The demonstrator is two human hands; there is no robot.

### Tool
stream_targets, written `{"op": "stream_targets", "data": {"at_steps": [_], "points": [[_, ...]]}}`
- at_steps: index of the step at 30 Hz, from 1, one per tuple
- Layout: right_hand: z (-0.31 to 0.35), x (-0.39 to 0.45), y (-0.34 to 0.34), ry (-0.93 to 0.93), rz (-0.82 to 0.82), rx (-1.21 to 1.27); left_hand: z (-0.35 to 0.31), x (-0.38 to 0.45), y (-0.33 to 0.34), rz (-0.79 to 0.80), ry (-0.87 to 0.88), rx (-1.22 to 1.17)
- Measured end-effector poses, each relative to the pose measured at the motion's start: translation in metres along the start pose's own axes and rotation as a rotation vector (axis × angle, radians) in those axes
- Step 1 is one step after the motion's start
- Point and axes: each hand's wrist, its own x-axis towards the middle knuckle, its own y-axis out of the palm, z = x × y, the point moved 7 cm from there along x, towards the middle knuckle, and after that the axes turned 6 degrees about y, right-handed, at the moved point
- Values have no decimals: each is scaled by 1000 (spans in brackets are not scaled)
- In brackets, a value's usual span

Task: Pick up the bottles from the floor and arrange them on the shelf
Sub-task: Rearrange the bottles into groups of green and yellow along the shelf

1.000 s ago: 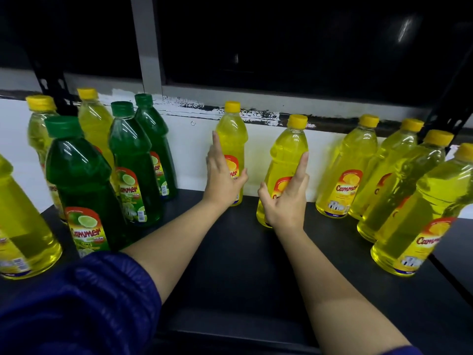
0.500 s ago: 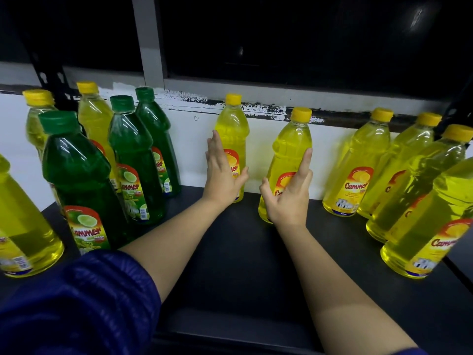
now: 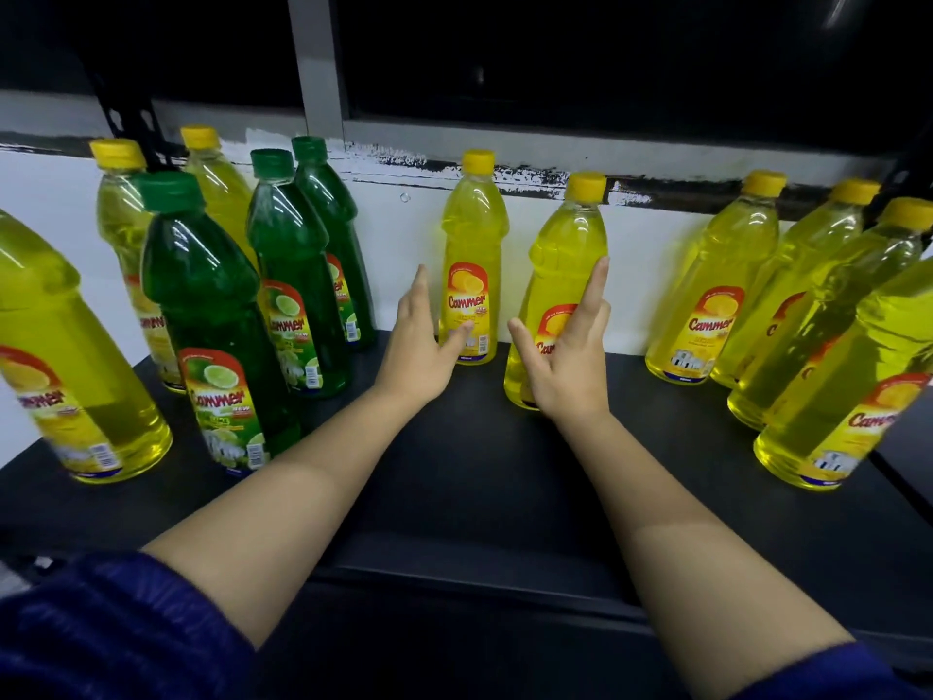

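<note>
Two upright yellow bottles stand at the back middle of the black shelf. My left hand is open just left of the first yellow bottle, with its thumb in front of the label's lower edge. The second yellow bottle leans slightly, and my right hand lies flat against its front with fingers stretched up and apart. Neither hand is closed around a bottle.
On the left stand three green bottles and some yellow ones. Several yellow bottles crowd the right end. A white wall and a grey window frame lie behind the shelf.
My left hand has slid left off the first yellow bottle, so its label now shows. My right hand stays against the second bottle. The view has shifted slightly.
</note>
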Motion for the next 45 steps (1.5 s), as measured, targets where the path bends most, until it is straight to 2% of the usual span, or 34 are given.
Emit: {"op": "stream_targets", "data": {"at_steps": [3,6,9,14,17,19,23,29,41,43,45], "points": [[13,-12,3,-46,96,63,4,-17,-11,28,-36,-23],[19,-19,4,-59,193,149,5,-34,-18,69,-65,-183],[19,-23,6,49,293,233,1,-45,-24,113,-72,-361],[16,-25,14,185,371,275,4,-51,-27,183,-97,-416],[3,-25,12,247,543,323,1,-51,-16,259,-109,-402],[-16,-29,2,281,601,231,-2,-50,-7,313,-101,-387],[-60,-35,-16,348,636,-277,-3,-44,-6,365,-91,-363],[-58,-48,3,271,748,-643,7,-40,-13,358,-103,-392],[-58,-48,3,290,733,-686,16,-44,-20,403,-147,-415],[-55,-49,1,290,721,-659,14,-47,-19,417,-155,-401],[-48,-46,-6,281,654,-574,13,-53,-21,355,-206,-420]]}}
